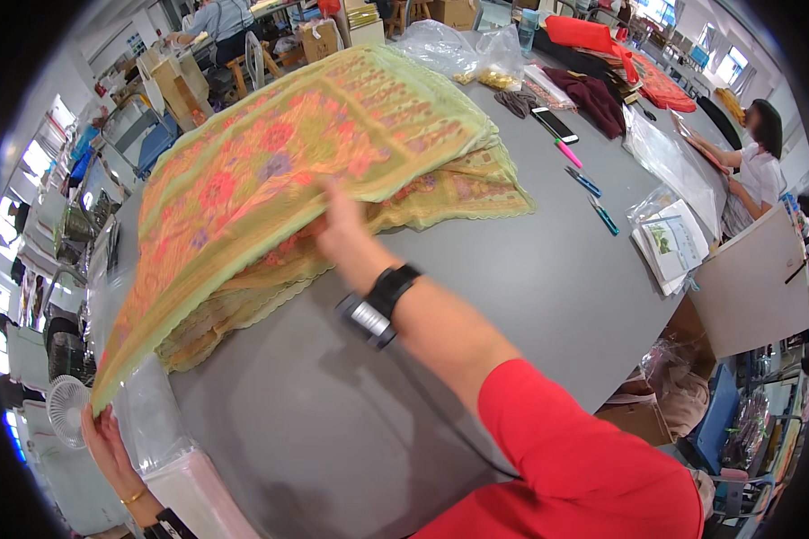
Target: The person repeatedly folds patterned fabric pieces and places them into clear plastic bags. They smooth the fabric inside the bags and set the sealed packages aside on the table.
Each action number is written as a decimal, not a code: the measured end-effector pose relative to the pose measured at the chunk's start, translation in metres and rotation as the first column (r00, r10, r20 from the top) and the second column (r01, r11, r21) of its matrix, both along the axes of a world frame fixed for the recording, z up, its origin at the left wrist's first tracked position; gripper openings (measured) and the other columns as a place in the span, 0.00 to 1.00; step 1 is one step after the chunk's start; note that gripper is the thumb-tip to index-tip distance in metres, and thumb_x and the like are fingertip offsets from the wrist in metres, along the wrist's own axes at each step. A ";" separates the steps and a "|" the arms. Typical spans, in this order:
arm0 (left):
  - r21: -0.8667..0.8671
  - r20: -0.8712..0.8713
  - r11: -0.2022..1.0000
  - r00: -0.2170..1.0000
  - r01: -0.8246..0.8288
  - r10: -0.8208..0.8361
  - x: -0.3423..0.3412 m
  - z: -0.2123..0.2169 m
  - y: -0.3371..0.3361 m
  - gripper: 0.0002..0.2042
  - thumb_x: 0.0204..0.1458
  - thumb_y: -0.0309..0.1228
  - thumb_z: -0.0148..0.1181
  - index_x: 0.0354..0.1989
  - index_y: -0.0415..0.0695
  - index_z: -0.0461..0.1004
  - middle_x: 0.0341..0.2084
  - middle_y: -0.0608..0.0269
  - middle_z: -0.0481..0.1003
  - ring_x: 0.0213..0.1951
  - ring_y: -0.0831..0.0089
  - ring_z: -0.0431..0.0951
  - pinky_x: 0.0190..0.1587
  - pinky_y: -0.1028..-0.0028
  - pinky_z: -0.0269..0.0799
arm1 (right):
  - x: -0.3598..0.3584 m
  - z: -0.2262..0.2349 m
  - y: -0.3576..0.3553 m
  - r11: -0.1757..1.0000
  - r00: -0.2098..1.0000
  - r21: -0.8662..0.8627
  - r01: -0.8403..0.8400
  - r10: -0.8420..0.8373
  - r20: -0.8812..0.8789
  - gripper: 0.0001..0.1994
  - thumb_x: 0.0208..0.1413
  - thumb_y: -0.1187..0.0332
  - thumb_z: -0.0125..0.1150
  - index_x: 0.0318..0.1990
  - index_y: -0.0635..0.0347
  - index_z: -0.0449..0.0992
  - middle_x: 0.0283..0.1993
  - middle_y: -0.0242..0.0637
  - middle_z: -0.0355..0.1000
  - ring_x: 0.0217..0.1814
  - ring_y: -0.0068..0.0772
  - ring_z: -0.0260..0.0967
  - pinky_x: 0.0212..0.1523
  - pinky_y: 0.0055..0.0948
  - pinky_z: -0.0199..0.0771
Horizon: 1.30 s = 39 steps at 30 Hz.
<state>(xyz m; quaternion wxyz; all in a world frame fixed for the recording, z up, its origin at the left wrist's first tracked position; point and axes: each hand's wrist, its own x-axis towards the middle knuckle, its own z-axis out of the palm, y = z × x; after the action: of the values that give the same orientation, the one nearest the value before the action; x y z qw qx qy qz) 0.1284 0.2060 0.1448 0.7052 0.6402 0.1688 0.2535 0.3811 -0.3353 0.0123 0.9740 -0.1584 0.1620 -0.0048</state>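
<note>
See grey table [548,278]; on it, floral orange cloth [243,189], green-bordered, scallop-edged, layered; picture-printed booklet [667,244]; blurred right hand [343,229] at cloth's near edge, cannot tell finger state; left hand [108,445], fingers pinched on cloth's corner; white wrist label [368,319], unreadable.

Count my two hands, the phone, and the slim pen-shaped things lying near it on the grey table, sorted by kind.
Hands: 2, left hand and right hand
Phone: 1
Pen-shaped things: 3, pink one, blue one, teal one
Total: 6
</note>
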 end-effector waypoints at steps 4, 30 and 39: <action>-0.015 -0.133 0.998 0.989 -0.064 0.062 -0.053 -0.019 0.034 0.09 0.64 0.34 0.65 0.46 0.43 0.77 0.36 0.61 0.83 0.31 0.75 0.84 0.28 0.82 0.79 | 0.011 -0.018 -0.168 0.967 0.964 -0.094 0.237 -0.246 -0.101 0.14 0.65 0.67 0.63 0.55 0.63 0.75 0.55 0.45 0.77 0.57 0.47 0.76 0.60 0.51 0.79; 0.852 -0.436 0.388 0.887 0.353 0.150 -0.356 -0.074 -0.159 0.14 0.51 0.13 0.55 0.45 0.35 0.76 0.38 0.57 0.65 0.43 0.63 0.70 0.48 0.67 0.70 | -0.484 0.058 -0.509 -0.321 0.861 -0.861 -0.395 0.197 -0.468 0.19 0.54 0.82 0.57 0.53 0.64 0.84 0.49 0.32 0.78 0.48 0.19 0.72 0.46 0.22 0.73; 0.322 -0.308 0.939 0.951 0.124 -0.020 -0.379 -0.036 -0.149 0.07 0.68 0.27 0.56 0.47 0.37 0.78 0.52 0.59 0.77 0.59 0.67 0.75 0.65 0.69 0.67 | -0.501 0.097 -0.535 -0.208 0.949 -0.965 -0.158 0.239 -0.207 0.06 0.66 0.73 0.59 0.41 0.66 0.80 0.59 0.37 0.74 0.54 0.25 0.70 0.57 0.26 0.69</action>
<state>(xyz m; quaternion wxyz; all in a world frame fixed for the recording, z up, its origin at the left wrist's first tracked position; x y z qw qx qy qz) -0.2507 0.0574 0.1084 0.5601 0.7884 0.2042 0.1520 -0.1197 -0.8706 0.1094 0.4968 -0.8662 0.0474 0.0231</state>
